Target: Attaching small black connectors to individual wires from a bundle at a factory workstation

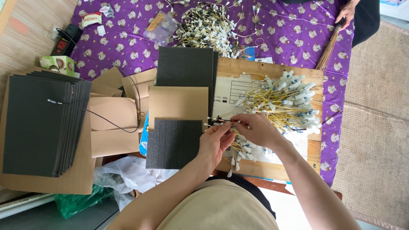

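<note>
Far to the left of the hands lay one stack of dark grey foam sheets (pixel 40 123) on brown cardboard, too many to count edge by edge, with one thin black cable (pixel 111 122) trailing across the cardboard pieces beside it. Below that stack sat one crumpled white plastic bag (pixel 128 172) and one green one (pixel 81 202).

Just left of the left hand lay one slotted grey foam block (pixel 172 142), with one brown card sheet (pixel 178 102) above it and a second, larger foam block (pixel 185 70) beyond that.

The left hand (pixel 215 142) had its fingers drawn together, thumb and forefinger pinching a small dark-tipped connector (pixel 222 122) at the edge of the slotted block. The right hand (pixel 255 127) met it from the other side, fingertips pressed on the same connector, so that the two hands touched.

Under and to the right of the right hand spread one big bundle of yellow cables with white and blue ends (pixel 283 104), far too many to count, lying on a wooden board (pixel 272 68) over a printed paper sheet (pixel 232 91). A second similar heap (pixel 208 25) lay well above the hands on the purple patterned cloth (pixel 298 34).

At the far upper right, another person's hand (pixel 346 16) held one straw broom (pixel 329 49).
</note>
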